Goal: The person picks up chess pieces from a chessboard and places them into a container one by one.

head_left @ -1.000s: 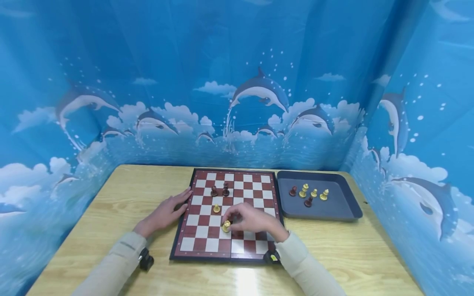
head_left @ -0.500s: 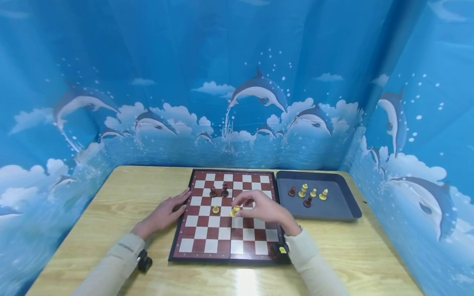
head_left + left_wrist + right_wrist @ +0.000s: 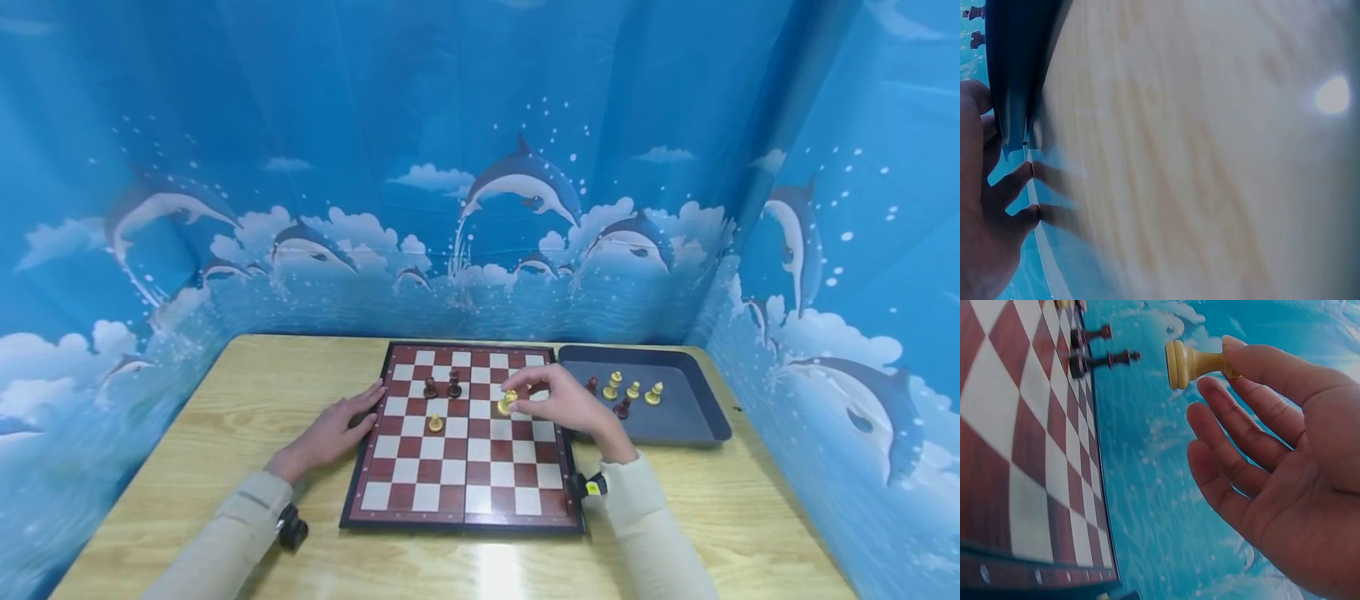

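Observation:
My right hand (image 3: pixel 566 402) pinches a gold chess piece (image 3: pixel 506 404) between thumb and fingertips, over the right half of the chessboard (image 3: pixel 480 523). In the right wrist view the chess piece (image 3: pixel 1188 364) is held by its top, its round base clear of the board and its head covered by the fingertips. The other fingers are loosely bent below it. My left hand (image 3: pixel 330 435) lies with extended fingers, the tips at the board's left edge. A gold pawn (image 3: pixel 436 423) and two dark red pieces, one short (image 3: pixel 431 387) and one taller (image 3: pixel 454 385), stand on the board.
Right of the board, a dark grey tray (image 3: pixel 697 429) holds several gold and dark red chess pieces. Board and tray are on a light wooden table (image 3: pixel 277 375). A blue dolphin-print curtain (image 3: pixel 360 167) encloses the back and sides.
The right hand has lifted the gold chess piece from the near middle of the board and carried it right and away, toward the tray. The left hand stays at the board's edge.

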{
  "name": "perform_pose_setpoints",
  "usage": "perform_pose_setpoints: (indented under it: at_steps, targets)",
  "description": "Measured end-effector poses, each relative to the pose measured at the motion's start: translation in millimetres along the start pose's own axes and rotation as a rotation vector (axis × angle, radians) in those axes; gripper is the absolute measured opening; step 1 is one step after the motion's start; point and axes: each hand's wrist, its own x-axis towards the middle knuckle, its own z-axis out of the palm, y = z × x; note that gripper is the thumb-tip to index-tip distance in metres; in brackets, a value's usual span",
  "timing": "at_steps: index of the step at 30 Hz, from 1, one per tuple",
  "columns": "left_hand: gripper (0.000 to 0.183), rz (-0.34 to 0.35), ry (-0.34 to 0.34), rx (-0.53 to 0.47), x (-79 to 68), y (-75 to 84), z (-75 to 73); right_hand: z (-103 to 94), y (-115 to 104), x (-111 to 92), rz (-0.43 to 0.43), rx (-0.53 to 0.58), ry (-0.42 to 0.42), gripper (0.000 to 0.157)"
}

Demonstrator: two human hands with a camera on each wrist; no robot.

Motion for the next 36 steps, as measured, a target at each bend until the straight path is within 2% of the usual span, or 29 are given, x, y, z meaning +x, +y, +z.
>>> perform_pose_setpoints:
  at_steps: [5,13,22,28,36]
  targets:
    - [0.056,-0.023,-0.013,-0.002,0.3,0.3,0.7,-13.6,6.4,-7.6,0.043,0.013,0.068,0.022]
    - [0.057,-0.027,-0.019,-0.011,1.0,1.5,-1.0,-37.9,21.1,-20.7,0.062,0.015,0.181,0.026]
    - [0.058,-0.018,-0.02,-0.001,1.9,-0.3,1.1,-68.4,36.9,-44.1,0.163,0.032,0.285,0.027]
    - [0.058,-0.019,-0.017,-0.008,1.5,-0.6,0.6,-81.0,53.3,-57.2,0.213,-0.024,0.368,0.029]
    - [0.057,-0.012,-0.015,-0.004,0.6,0.7,-0.5,-91.0,68.8,-69.8,0.272,-0.086,0.42,0.031]
